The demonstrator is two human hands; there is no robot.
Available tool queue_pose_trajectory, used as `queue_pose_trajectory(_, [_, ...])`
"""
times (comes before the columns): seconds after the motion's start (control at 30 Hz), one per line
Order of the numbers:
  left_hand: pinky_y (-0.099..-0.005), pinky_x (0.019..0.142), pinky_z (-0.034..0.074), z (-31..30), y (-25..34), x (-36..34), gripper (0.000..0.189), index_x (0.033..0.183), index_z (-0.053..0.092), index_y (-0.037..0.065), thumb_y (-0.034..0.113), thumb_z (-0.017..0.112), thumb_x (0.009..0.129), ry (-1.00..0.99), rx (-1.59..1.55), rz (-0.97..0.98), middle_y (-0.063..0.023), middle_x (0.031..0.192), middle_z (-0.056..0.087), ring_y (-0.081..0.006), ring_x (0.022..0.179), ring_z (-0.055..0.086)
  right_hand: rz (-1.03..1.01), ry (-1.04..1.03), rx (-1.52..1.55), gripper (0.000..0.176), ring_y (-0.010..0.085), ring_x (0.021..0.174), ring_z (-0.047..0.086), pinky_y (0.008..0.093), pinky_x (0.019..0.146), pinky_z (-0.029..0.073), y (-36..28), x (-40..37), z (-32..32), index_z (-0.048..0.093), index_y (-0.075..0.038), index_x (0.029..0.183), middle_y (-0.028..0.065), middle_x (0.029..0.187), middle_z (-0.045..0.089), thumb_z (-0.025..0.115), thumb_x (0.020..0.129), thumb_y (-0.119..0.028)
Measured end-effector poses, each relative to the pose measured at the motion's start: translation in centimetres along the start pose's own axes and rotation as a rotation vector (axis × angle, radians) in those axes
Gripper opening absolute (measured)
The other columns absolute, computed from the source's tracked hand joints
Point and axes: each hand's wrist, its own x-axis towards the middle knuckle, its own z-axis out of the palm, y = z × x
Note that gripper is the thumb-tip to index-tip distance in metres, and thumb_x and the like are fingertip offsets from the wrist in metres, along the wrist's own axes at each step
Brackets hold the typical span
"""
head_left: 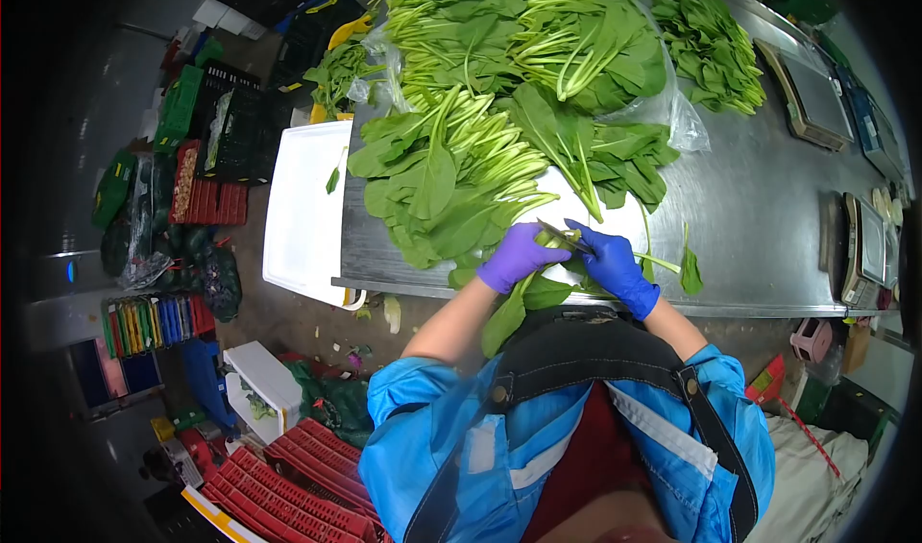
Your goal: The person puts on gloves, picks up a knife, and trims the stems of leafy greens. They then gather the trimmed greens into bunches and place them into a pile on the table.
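Apparently, a leafy green is pinched by the bent fingers of the left hand, near the table edge, and a knife is held in the curled fingers of the right hand. Should it slip, the left glove could be cut. Beyond, the heaped greens could be toppled if they are nudged.

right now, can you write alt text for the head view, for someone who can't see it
A purple-gloved left hand holds green leafy stems while the blue-violet-gloved right hand holds a thin dark blade close to them, near the edge of a grey metal table heaped with leafy green vegetables.
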Motion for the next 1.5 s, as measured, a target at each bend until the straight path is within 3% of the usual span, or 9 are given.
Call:
queue_pose_trajectory(0.17, [-0.0234,0.061,0.045,-1.7,1.2,-1.4,0.036,0.098,0.062,0.001,0.013,0.076,0.067,0.018,-0.147,-0.061,-0.0012,0.080,0.060,-0.0079,0.066,0.054,0.236,-0.126,-0.192,0.036,0.0326,0.078,0.065,0.0403,0.071,0.051,6.4,-1.7,1.3,0.059,-0.010,0.117,0.0174,0.088,0.066,0.055,0.081,-0.011])
queue_pose_trajectory(0.23, [-0.0247,0.067,0.047,-2.1,1.3,-1.3,0.037,0.099,0.061,0.002,0.013,0.076,0.066,0.077,-0.159,-0.009,-0.0024,0.085,0.061,-0.0095,0.073,0.056,0.304,-0.117,0.191,0.036,0.0243,0.077,0.066,0.0351,0.071,0.051,7.1,-2.8,1.1,0.058,-0.009,0.118,0.0142,0.088,0.067,0.061,0.083,-0.017])
queue_pose_trajectory(0.43, [-0.0301,0.090,0.042,-1.0,-0.5,-0.4,0.057,0.117,0.054,0.006,0.017,0.077,0.066,-0.058,0.188,0.099,-0.0083,0.112,0.057,-0.0162,0.106,0.052,0.278,-0.232,0.427,0.029,0.0079,0.076,0.058,0.0271,0.067,0.050,-1.2,0.1,-1.2,0.063,-0.006,0.111,0.0053,0.088,0.066,0.063,0.083,-0.013])
queue_pose_trajectory(0.5, [-0.0309,0.092,0.041,-3.3,-0.1,-0.9,0.059,0.118,0.054,0.005,0.017,0.078,0.066,-0.062,0.148,0.014,-0.0070,0.112,0.057,-0.0169,0.106,0.051,0.321,-0.264,0.507,0.028,0.0139,0.077,0.063,0.0300,0.067,0.050,1.9,-1.4,-1.9,0.064,-0.007,0.109,0.0081,0.091,0.067,0.063,0.082,-0.013])
queue_pose_trajectory(0.57, [-0.0303,0.091,0.041,-5.9,-1.0,-0.8,0.059,0.119,0.054,0.006,0.016,0.077,0.066,-0.128,0.063,-0.098,-0.0064,0.113,0.057,-0.0162,0.105,0.051,0.304,-0.192,0.011,0.029,0.0236,0.082,0.066,0.0342,0.071,0.051,7.2,-3.0,-1.5,0.064,-0.007,0.108,0.0121,0.095,0.067,0.063,0.080,-0.014])
queue_pose_trajectory(0.97, [-0.0369,0.082,0.047,-2.9,-0.6,0.8,0.083,0.139,0.029,0.007,0.015,0.065,0.065,-0.260,0.362,-0.390,-0.0203,0.112,0.057,-0.0256,0.096,0.059,0.081,0.112,-0.107,0.035,0.0312,0.091,0.061,0.0386,0.079,0.048,7.4,8.9,7.2,0.064,-0.009,0.106,0.0144,0.101,0.064,0.066,0.074,-0.021])
queue_pose_trajectory(1.03, [-0.0359,0.083,0.049,-5.1,-3.7,0.4,0.074,0.135,0.037,0.003,0.012,0.063,0.066,0.051,0.744,0.290,-0.0203,0.120,0.054,-0.0286,0.103,0.058,0.098,0.062,-0.243,0.033,0.0314,0.089,0.061,0.0393,0.077,0.048,7.7,9.7,7.9,0.065,-0.009,0.104,0.0143,0.099,0.064,0.066,0.073,-0.021])
queue_pose_trajectory(1.2, [-0.0379,0.100,0.037,-7.4,-0.8,-2.5,0.064,0.127,0.047,0.004,0.012,0.063,0.066,0.187,0.641,0.038,-0.0204,0.139,0.035,-0.0356,0.122,0.041,0.163,-0.122,0.309,0.018,0.0204,0.056,0.059,0.0319,0.053,0.047,3.0,7.9,3.3,0.064,-0.003,0.087,0.0111,0.074,0.064,0.065,0.075,-0.017])
queue_pose_trajectory(1.5, [-0.0438,0.104,0.029,-2.7,3.1,-2.6,0.074,0.137,0.038,0.011,0.007,0.058,0.066,0.433,0.841,0.564,-0.0205,0.141,0.032,-0.0348,0.122,0.039,0.472,-0.263,0.703,0.014,0.0114,0.047,0.052,0.0227,0.044,0.041,0.8,3.7,-2.5,0.061,0.002,0.084,0.0070,0.068,0.063,0.061,0.079,-0.011])
